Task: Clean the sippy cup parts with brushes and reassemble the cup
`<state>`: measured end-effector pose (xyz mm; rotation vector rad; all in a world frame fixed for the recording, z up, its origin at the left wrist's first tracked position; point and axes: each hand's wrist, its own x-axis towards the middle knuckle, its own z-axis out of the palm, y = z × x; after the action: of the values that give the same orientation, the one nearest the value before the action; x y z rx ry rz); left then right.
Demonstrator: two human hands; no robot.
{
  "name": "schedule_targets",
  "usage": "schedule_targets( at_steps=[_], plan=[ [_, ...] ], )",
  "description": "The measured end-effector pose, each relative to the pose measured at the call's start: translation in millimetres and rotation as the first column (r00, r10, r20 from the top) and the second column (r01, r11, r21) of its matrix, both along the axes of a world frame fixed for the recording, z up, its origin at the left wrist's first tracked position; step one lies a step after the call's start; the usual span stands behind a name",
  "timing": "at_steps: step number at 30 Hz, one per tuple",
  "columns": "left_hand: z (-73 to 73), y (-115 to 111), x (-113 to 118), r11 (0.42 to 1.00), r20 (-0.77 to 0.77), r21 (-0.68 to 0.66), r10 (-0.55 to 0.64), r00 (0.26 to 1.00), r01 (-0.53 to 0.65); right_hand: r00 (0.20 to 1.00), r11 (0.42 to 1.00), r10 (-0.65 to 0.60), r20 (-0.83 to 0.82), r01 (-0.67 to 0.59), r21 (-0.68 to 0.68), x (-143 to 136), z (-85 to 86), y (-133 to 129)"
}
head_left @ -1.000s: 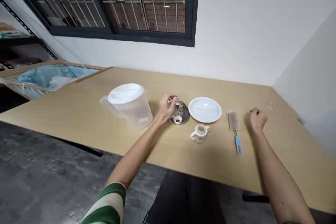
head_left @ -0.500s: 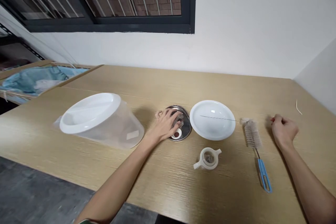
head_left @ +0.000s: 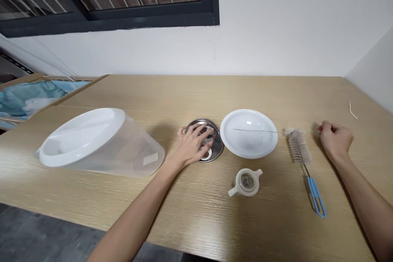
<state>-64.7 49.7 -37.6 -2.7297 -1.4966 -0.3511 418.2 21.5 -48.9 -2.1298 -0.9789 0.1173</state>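
My left hand (head_left: 193, 145) lies over a round steel dish (head_left: 218, 147), fingers spread across small parts on it. A white ring (head_left: 207, 155) shows below the fingertips; the other pieces are partly covered. Beside the dish sits a shallow white oval bowl (head_left: 248, 143), with a thin wire (head_left: 258, 131) across it. In front of the bowl is a cream tea strainer (head_left: 246, 182) with two side tabs. My right hand (head_left: 336, 141) rests on the table in a loose fist with nothing visible in it. Nearest to it is a bottle brush (head_left: 299, 147) with a blue handle.
A frosted plastic pitcher (head_left: 135, 147) with a white rim lies on its side left of my left arm. At the far left is a bin lined with blue plastic (head_left: 27, 94). A short pale strip (head_left: 352, 110) lies at the far right, near the wall.
The view has shifted slightly, so the window sits higher and further left. My left hand stays over the steel dish with its fingers a little more spread. My right fist has barely moved.
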Motion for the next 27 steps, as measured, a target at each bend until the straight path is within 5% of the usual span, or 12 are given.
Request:
schedule_targets(
  at_steps=[9,22,27],
  plan=[
    [-2.5,-1,0,1.0,0.099,0.008,0.024,0.995,-0.025,0.999,1.0,-0.015,0.036,0.015,-0.001,3,-5.0,3],
    [17.7,-5,-8,0.957,0.275,0.283,-0.016,0.961,-0.064,0.999,0.999,-0.019,0.051,0.02,-0.03,2,-3.9,3],
    [12.3,0,-16,0.981,0.323,0.191,-0.023,0.946,-0.041,0.997,0.998,-0.028,0.073,0.031,-0.046,4,-4.5,5]
  ],
)
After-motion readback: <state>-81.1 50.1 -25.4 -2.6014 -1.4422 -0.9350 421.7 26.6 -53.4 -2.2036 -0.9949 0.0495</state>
